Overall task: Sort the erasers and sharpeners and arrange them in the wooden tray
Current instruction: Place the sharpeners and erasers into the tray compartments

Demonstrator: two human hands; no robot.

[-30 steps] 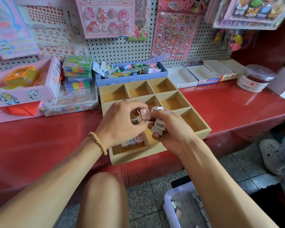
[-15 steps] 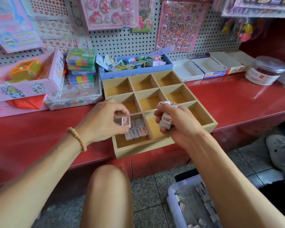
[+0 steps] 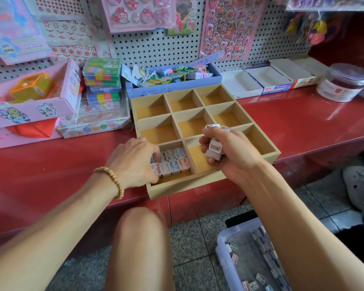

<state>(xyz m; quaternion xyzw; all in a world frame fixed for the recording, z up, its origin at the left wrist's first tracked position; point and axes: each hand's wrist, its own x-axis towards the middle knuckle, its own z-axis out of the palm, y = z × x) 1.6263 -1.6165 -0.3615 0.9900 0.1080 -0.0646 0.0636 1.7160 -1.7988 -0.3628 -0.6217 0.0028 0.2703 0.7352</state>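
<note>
The wooden tray point(image 3: 210, 182) with nine compartments lies on the red shelf point(image 3: 303, 122). Its near-left compartment holds two rows of small pastel sharpeners point(image 3: 174, 162). My left hand point(image 3: 132, 162) reaches into that compartment from the left, its fingertips closed on a pink sharpener point(image 3: 156, 169) at the left end of the front row. My right hand point(image 3: 234, 157) hovers over the near-middle compartment and grips a stack of white sharpeners point(image 3: 214, 149). The other compartments show only their yellow bottoms.
A clear plastic bin point(image 3: 226, 248) with several loose sharpeners stands on the floor at the lower right, beside my knee point(image 3: 141, 238). Behind the tray sit a blue box of clips point(image 3: 172, 87), white cartons point(image 3: 267, 80), a jar point(image 3: 343, 82) and pink boxes point(image 3: 29, 106).
My left hand took a pink sharpener from the right hand's stack, carried it down and left, and now has it in the near-left compartment. The right hand has stayed put.
</note>
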